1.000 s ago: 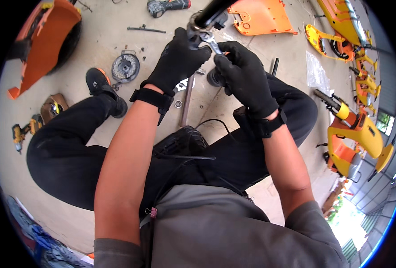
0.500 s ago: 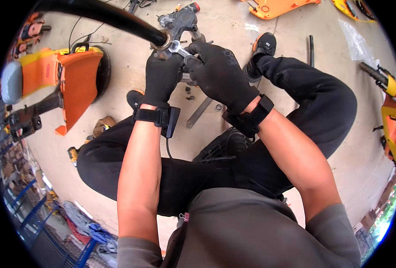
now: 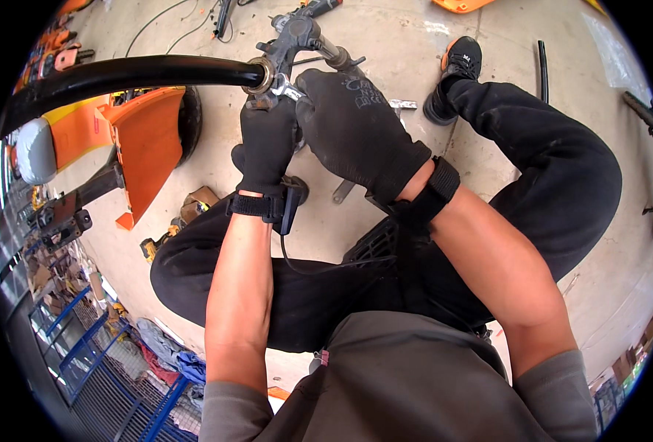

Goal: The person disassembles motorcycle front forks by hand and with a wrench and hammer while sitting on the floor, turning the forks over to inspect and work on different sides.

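Note:
Both my hands wear black gloves and are close together at a grey metal fork (image 3: 295,37), whose long black tube (image 3: 142,74) runs off to the left. A brass-coloured collar (image 3: 265,75) rings the tube's end at the fork crown. My right hand (image 3: 359,125) is closed on a silver wrench (image 3: 288,89); the wrench's head lies against the crown just below the collar, and most of its handle is hidden in the glove. Beneath the crown my left hand (image 3: 266,140) is closed around the fork's lower side, its fingers mostly out of sight.
An orange and yellow scooter body (image 3: 150,155) stands at left. A flat metal bar (image 3: 343,191) lies between my legs, a black rod (image 3: 543,72) beyond my right foot. A yellow power tool (image 3: 150,249) is by my left knee; blue metal racks (image 3: 83,339) stand at lower left.
The black tube has swung down toward level at the left, and the fork has turned with it. My right hand has shifted slightly with the wrench, still at the crown. The whole view has shifted.

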Tool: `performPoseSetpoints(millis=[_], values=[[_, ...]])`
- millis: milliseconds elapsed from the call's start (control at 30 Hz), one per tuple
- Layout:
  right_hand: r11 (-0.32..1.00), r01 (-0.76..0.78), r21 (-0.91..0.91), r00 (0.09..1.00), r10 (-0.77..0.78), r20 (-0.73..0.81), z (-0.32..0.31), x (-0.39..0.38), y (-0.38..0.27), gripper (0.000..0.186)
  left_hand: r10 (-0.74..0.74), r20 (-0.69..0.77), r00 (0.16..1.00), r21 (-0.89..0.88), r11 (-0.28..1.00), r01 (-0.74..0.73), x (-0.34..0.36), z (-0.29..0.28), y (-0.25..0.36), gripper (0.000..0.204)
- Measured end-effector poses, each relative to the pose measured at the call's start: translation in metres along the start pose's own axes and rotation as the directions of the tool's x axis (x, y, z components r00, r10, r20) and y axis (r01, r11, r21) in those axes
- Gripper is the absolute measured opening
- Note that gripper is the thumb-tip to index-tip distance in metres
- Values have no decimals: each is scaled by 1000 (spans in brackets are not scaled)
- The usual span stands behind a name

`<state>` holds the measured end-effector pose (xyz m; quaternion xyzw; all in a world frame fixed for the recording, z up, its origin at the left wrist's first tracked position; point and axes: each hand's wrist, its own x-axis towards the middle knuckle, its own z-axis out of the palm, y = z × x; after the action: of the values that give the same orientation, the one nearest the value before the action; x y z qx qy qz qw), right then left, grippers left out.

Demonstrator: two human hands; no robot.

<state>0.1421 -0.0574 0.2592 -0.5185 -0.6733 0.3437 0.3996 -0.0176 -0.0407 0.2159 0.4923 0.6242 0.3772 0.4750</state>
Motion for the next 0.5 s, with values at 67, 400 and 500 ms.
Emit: performPoseSetpoints(millis=[67,400,500], values=[[999,-9,36,1000,9,-14,5,-1,1,15,4,4,1000,5,1000,-4,2,-2,-3,8],[999,-25,-44,1000,25,-12,11,-8,-1,14,47,35,998,8,999,-48,-1,-2,-1,6],[995,-92,49,996,93,-16,14,-7,0,15,156,75,985,155,974,-166,-2,-3,0,5]])
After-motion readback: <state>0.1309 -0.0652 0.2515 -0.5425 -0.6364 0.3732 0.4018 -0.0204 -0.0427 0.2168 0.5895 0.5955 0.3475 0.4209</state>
